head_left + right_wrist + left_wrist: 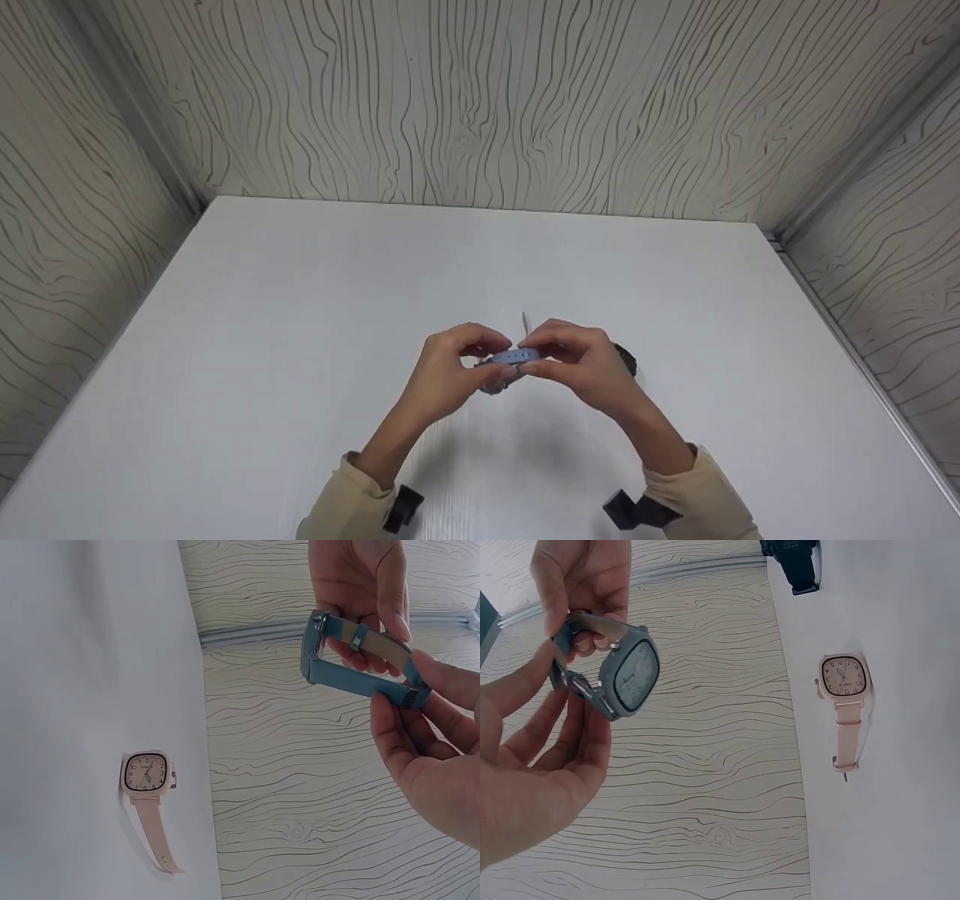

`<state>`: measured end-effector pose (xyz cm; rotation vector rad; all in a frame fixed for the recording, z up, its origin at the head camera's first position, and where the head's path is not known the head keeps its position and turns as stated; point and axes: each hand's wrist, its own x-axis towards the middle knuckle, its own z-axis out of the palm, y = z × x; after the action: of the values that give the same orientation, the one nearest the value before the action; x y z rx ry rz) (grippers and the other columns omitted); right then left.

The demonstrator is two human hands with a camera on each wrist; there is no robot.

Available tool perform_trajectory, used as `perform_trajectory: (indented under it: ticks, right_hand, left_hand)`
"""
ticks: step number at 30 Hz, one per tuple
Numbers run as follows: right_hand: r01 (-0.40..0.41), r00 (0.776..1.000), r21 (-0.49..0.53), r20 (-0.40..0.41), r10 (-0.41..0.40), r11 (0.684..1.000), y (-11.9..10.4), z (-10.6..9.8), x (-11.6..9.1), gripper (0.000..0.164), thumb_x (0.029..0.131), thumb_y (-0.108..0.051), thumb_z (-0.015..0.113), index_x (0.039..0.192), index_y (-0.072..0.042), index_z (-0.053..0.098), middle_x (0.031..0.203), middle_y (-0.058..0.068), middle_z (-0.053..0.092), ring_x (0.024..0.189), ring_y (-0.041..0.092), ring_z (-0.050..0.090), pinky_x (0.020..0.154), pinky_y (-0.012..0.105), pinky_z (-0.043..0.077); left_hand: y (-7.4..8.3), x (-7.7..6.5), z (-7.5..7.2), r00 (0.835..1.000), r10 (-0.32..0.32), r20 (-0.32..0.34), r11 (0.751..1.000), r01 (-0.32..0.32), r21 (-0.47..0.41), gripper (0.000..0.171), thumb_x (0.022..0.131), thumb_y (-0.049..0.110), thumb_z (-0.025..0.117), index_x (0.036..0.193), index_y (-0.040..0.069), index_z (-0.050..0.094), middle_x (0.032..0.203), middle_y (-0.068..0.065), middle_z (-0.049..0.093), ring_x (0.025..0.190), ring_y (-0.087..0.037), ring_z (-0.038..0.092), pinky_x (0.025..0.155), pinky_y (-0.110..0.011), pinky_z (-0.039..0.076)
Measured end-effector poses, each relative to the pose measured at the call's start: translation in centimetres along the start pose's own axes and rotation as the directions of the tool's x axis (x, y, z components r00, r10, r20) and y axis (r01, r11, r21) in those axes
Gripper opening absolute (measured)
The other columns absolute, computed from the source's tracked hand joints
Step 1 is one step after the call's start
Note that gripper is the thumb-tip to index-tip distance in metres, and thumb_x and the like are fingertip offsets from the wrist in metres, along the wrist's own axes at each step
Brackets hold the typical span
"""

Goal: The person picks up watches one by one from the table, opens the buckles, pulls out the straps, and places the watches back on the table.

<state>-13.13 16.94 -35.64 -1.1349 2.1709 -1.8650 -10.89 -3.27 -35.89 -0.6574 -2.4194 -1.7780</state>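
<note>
Both hands hold a blue wristwatch (516, 355) raised over the table. My left hand (450, 367) pinches one side of its strap between thumb and fingers. From the other side, my right hand (581, 364) pinches the strap close to the dark buckle (411, 696). The strap bends into a loop behind the squarish case, its tan lining showing in the right wrist view. In the left wrist view the pale dial (635, 676) faces outward. Fingers partly hide the place where the two strap ends come together.
A pink wristwatch (844, 676) lies dial up on the white table (300, 300), beyond the hands. A black wristwatch (626, 360) is partly hidden behind the right hand. Wood-grain panels (465, 105) enclose the table at the back and sides.
</note>
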Motion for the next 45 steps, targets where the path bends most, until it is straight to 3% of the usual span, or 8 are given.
perform_trajectory:
  ticks: [9,19,25,45]
  right_hand:
    - [-0.001,1.0,0.003,0.013,0.001,1.0,0.08,0.11,0.08,0.019,0.082,0.006,0.063,0.101,0.007,0.062,0.092,0.017,0.059,0.086,0.02,0.059,0.08,0.03,0.05]
    - [-0.092,0.996,0.019,-0.006,0.092,0.996,-0.02,0.17,-0.07,0.018,0.083,0.002,0.063,0.101,0.004,0.062,0.093,0.015,0.06,0.088,0.023,0.06,0.079,0.033,0.05]
    - [-0.077,0.997,-0.011,-0.014,0.077,0.997,0.11,0.25,-0.06,0.016,0.083,0.001,0.063,0.1,0.003,0.063,0.091,0.014,0.061,0.085,0.022,0.06,0.078,0.031,0.051]
    - [-0.061,0.998,0.015,0.011,0.061,0.998,0.08,0.31,-0.05,0.016,0.084,0.002,0.062,0.1,0.003,0.062,0.093,0.015,0.06,0.087,0.025,0.06,0.081,0.032,0.05]
  left_hand:
    - [-0.17,0.05,0.09,1.0,-0.003,0.015,1.0,0.003,0.002,0.013,0.082,0.009,0.068,0.093,0.004,0.066,0.089,-0.003,0.064,0.082,-0.015,0.062,0.074,-0.025,0.05]
    - [-0.21,0.04,0.03,1.0,-0.02,0.001,1.0,0.02,0.003,0.013,0.081,0.006,0.068,0.093,0.002,0.065,0.088,-0.003,0.064,0.084,-0.016,0.061,0.08,-0.033,0.05]
    - [-0.18,0.07,0.14,0.999,-0.039,0.024,0.999,0.039,0.019,0.013,0.081,0.009,0.068,0.093,0.004,0.065,0.088,-0.001,0.063,0.083,-0.014,0.06,0.079,-0.031,0.049]
    - [-0.08,0.17,0.66,1.0,0.02,-0.001,0.999,-0.02,0.038,0.013,0.082,0.012,0.068,0.091,0.004,0.065,0.086,0.0,0.063,0.081,-0.014,0.06,0.076,-0.026,0.05]
